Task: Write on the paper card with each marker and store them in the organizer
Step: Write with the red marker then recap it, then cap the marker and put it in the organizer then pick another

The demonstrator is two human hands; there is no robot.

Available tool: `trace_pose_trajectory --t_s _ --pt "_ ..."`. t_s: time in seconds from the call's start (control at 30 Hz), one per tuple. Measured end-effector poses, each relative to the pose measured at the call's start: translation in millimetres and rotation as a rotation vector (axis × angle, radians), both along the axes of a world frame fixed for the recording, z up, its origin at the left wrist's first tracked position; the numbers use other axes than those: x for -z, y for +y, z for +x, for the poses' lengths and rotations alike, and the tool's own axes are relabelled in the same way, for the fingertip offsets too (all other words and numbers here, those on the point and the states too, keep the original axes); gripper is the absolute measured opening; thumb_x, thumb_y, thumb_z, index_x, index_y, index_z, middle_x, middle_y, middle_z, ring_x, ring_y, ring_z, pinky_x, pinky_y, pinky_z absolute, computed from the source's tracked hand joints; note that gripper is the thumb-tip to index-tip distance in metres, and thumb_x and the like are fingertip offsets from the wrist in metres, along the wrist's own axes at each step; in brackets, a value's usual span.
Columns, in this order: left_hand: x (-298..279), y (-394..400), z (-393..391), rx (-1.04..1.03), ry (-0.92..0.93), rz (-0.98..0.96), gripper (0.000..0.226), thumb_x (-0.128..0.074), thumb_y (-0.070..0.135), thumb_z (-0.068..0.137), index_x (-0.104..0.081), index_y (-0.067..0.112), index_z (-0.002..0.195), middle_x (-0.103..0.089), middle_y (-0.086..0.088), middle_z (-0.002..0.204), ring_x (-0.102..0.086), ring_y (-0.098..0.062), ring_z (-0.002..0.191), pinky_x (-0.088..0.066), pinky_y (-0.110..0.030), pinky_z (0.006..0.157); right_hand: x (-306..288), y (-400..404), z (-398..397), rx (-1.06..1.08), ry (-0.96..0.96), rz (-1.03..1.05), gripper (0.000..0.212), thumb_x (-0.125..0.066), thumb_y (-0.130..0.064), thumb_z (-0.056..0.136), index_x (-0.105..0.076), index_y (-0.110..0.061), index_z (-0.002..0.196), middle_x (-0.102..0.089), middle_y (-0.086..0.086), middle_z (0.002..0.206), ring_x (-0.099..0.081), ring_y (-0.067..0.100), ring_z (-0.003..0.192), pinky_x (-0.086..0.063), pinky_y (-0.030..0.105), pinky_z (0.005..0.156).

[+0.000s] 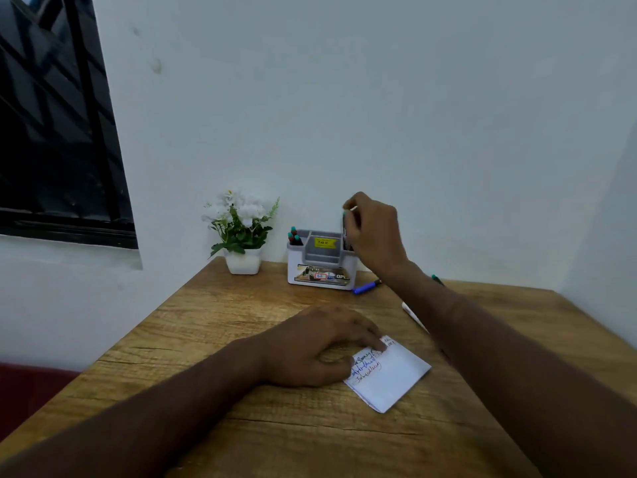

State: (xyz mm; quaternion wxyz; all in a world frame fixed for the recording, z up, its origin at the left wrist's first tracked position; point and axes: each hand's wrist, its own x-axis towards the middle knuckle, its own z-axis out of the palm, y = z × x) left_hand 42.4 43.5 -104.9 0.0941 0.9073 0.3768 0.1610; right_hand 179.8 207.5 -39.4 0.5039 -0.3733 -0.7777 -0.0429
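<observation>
Paper card [391,377] lies flat near the middle of the wooden table [213,343], turned at an angle, and I can read several lines of red and blue handwriting across its upper-left part. My left hand [317,343] rests on that written corner, fingers laid out fairly straight and pressing the card down. Up at the back, my right hand [374,232] hovers over the right end of the organizer [320,267], fingertips pinched on the top of a dark marker [345,229] that stands upright in the right compartment. The organizer is a white and grey box with a yellow sticker inside and a label on its front; its left compartment holds a cluster of markers with teal caps [294,235]. Just right of the organizer a blue marker [366,287] lies on the table, and beyond my right forearm I see a teal-ended marker [437,279] and a white pen-like item [413,317], both partly hidden. A white potted flower plant [241,232] stands left of the organizer, against the wall [379,98].
</observation>
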Motion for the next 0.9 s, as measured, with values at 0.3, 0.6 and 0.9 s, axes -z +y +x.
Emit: trace_pose_trajectory --t_s 0.3,0.6,0.9 --pt "-3.5 -5.0 6.3 0.092 -0.179 0.138 0.048 -0.074 -0.001 0.082 -0.074 0.021 0.124 -0.067 0.011 0.135 -0.061 -0.003 0.128 -0.052 -0.029 0.103 54.7 -0.7 60.8 0.154 -0.898 -0.201 0.037 -0.053 -0.027 0.109 -0.065 -0.033 0.144 -0.056 0.008 0.144 -0.049 0.036 0.129 -0.041 0.046 0.105" --pt "-1.1 -5.5 0.9 0.049 -0.235 0.034 0.014 -0.073 0.010 0.093 -0.061 0.018 0.092 -0.075 0.010 0.119 -0.067 -0.003 0.121 -0.059 -0.032 0.089 31.4 -55.3 88.6 -0.127 -0.557 -0.012 0.021 -0.058 -0.013 0.106 -0.059 -0.013 0.127 -0.071 0.011 0.111 -0.064 0.027 0.093 -0.049 0.039 0.077" --pt "-5.2 -13.7 14.0 -0.116 -0.216 0.133 0.031 -0.041 0.058 0.108 -0.060 0.037 0.097 -0.067 0.025 0.088 -0.065 0.003 0.084 -0.040 -0.016 0.067 52.1 -151.1 128.8 -0.190 -0.719 -0.191 0.018 -0.045 -0.028 0.112 -0.057 -0.023 0.125 -0.058 -0.005 0.122 -0.049 0.008 0.105 -0.035 0.020 0.086"
